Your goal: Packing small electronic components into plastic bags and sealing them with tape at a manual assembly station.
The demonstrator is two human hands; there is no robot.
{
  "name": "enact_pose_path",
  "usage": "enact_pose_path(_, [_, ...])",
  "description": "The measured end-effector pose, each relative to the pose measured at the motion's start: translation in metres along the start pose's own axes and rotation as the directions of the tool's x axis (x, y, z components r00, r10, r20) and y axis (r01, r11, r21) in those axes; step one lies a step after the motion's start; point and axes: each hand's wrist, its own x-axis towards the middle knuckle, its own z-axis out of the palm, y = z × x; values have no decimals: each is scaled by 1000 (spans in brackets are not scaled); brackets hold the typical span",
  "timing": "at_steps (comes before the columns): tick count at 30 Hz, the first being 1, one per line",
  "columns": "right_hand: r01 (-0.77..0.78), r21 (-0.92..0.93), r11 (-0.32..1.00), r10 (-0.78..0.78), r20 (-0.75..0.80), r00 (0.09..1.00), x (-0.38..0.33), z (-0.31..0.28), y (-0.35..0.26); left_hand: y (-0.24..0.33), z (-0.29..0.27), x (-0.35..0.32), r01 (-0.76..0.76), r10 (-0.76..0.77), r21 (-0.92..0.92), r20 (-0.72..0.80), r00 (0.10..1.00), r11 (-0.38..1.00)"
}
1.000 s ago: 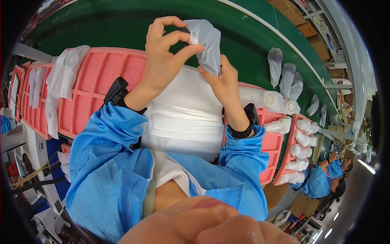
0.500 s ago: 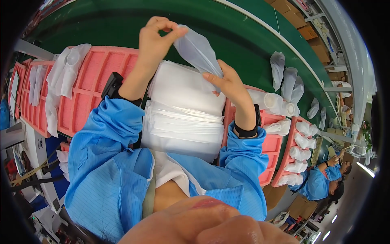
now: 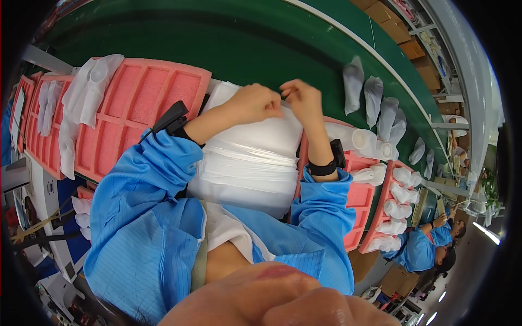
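Observation:
A thick stack of flat white translucent bags (image 3: 244, 179) lies in front of me. Over its far part, my left hand (image 3: 260, 103) has its fingers curled inward; whatever may be between them is hidden. My right hand (image 3: 304, 100), slightly blurred, hovers by the stack's far right corner with bent fingers apart, and no object shows in it. Beyond it on the green belt (image 3: 217, 43), a bagged piece (image 3: 353, 86) looks smeared. Several other bagged pieces (image 3: 373, 98) lie farther along the belt to the right.
Pink foam trays with compartments (image 3: 147, 89) flank the stack on the left, and another pink tray (image 3: 361, 204) on the right holds white wrapped pieces (image 3: 401, 193). A metal frame post (image 3: 49, 60) rises at the left. Another person in blue (image 3: 421, 250) sits far right.
The bag stretched between my hands has left them. A bagged piece now shows on the belt to the right. Both hands have come closer together, with my left moving right and down over the stack.

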Motion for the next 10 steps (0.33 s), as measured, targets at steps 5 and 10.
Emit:
enact_pose_path(5, [18,-308,951,69,267,961,-10,19,-8,-5,10,-3,4,-49,187,238,970,982])
enact_pose_path(10, [-18,-332,943,121,292,949,-7,21,-5,-2,5,0,23,-90,223,299,950,975])
